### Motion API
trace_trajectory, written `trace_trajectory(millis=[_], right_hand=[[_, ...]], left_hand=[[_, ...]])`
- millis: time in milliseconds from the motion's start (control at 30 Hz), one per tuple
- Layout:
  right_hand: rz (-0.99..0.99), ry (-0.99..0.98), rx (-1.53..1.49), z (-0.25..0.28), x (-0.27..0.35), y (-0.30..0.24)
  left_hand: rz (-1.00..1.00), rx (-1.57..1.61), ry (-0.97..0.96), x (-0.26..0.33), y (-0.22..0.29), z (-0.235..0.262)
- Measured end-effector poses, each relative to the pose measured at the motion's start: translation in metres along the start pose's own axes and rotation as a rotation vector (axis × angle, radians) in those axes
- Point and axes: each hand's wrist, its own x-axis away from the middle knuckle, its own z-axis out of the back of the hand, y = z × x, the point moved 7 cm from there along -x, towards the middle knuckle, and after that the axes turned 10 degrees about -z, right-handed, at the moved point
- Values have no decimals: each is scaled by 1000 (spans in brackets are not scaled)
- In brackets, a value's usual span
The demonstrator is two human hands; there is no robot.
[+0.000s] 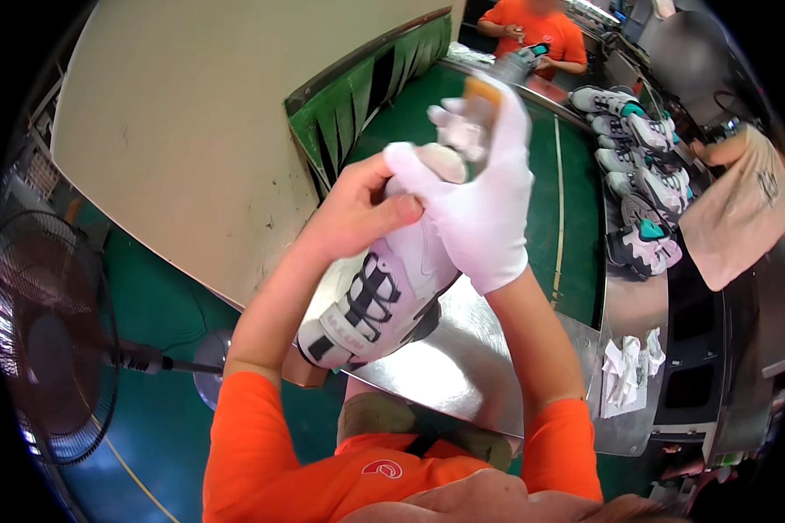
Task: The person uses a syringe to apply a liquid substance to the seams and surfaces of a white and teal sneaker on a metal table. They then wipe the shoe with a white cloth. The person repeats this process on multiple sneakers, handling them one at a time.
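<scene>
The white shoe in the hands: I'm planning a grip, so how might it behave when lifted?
The shoe probably keeps its form, since its upper looks rounded, without sagging. Its dark laces, looping across the front, might snag.

A white shoe (414, 253) has a smooth, leather-like upper and matt black textile-looking laces (373, 296); the white glove (488, 213) and 2 orange sleeves (251, 427) are soft, matt cloth. The tabletop (462, 383) is bare metal, glossy with bright reflections, while the green belt (580, 218) looks smooth and low-sheen, and the beige panel (174, 131) matt with scuffs. The fan (52, 340) has a thin wire cage, the draped beige cloth (733, 222) looks matt, and the crumpled white sheets (624, 375) could be paper or cloth
</scene>
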Motion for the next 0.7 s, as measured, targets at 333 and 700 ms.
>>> trace_trajectory(millis=[333, 700], right_hand=[[219, -111, 535, 30, -21, -88], [-323, 80, -46, 151, 45, -9]], left_hand=[[-181, 138, 25, 4, 18, -64], [-53, 285, 46, -14, -34, -115]])
